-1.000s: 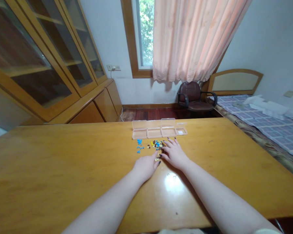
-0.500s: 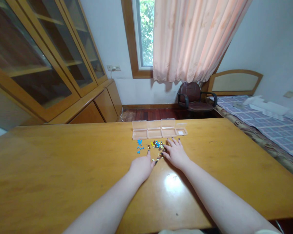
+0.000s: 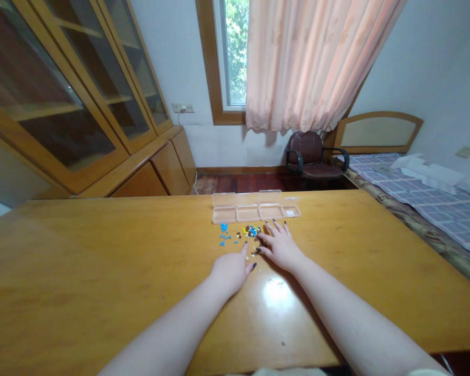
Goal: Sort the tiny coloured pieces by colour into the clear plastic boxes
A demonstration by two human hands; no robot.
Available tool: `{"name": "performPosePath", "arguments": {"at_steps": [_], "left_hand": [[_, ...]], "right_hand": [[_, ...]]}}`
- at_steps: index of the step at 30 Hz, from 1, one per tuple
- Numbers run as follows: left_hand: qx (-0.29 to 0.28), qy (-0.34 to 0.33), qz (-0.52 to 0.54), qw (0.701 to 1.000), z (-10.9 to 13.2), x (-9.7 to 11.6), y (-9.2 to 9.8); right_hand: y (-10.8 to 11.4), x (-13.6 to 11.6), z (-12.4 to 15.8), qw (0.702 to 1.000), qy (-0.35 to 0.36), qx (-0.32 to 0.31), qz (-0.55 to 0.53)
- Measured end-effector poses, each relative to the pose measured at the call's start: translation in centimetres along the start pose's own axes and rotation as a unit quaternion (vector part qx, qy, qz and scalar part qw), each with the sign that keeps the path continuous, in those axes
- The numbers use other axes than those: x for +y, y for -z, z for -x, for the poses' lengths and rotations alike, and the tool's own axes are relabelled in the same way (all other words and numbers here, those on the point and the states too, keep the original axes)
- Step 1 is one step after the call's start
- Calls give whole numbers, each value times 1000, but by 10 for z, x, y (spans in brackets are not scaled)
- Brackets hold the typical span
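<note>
- Head view: mixed pile point(image 3: 252, 231) is placed on tabletop point(image 3: 121, 250), in front of box point(image 3: 248, 219).
- Left hand point(image 3: 229, 269): index stretched, thumb apart, nothing seen gripped.
- Right hand point(image 3: 282, 248): fingers spread at pile's edge, perhaps so it's contained; fingertip hold can't be told.
- Blue pieces point(image 3: 224, 228) set apart, presumably by colour.
- Lids point(image 3: 224, 199) raised, likely for access.

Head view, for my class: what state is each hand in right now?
Left hand: open, pointing toward the mixed pile of small blue, yellow, brown and cream pieces; nothing visibly held.
Right hand: open, spread at the pile's right edge; nothing visibly held.
</note>
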State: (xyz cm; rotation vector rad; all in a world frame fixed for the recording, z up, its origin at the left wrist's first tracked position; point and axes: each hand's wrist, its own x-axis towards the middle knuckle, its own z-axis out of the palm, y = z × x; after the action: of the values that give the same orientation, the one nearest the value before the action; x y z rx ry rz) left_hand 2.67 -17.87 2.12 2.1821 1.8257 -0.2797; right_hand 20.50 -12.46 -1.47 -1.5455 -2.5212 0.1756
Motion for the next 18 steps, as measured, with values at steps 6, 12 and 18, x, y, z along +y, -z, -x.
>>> {"name": "performPosePath", "arguments": {"at_steps": [6,12,18], "left_hand": [[2,-7,10,1000,-4,-3,0],[17,-6,1,1000,-5,-3,-8],[-20,8,-13,1000,11,5,-2]], "right_hand": [[2,-2,1,999,32,5,-21],[4,-3,2,999,39,-10,-20],[3,-3,1,1000,20,6,-21]]}}
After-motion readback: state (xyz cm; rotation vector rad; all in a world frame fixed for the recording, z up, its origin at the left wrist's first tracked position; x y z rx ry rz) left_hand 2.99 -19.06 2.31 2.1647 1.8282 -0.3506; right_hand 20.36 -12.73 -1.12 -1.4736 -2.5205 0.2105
